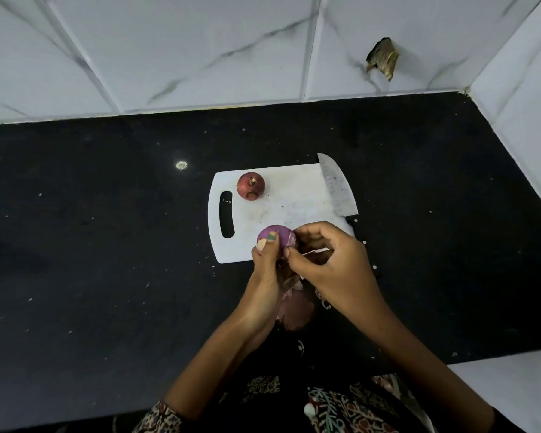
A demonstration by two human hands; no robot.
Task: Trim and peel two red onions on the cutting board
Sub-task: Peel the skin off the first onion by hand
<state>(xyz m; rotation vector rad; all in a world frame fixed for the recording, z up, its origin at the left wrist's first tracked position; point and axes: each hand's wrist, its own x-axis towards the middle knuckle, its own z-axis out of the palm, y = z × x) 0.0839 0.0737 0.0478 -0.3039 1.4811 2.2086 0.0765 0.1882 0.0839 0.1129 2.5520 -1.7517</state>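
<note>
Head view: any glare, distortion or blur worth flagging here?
Head view: wide-angle bending of the wall tiles; one small glare spot on the dark countertop; the cutting board is evenly lit; hands and onions look reasonably sharp.

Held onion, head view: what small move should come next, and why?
Probably pull off the last loose skin. The left hand grips the held onion, already mostly bare purple, while the right hand pinches at its side where a pale flap remains. The second onion sits unpeeled on the cutting board beside the knife, so it comes after.
</note>
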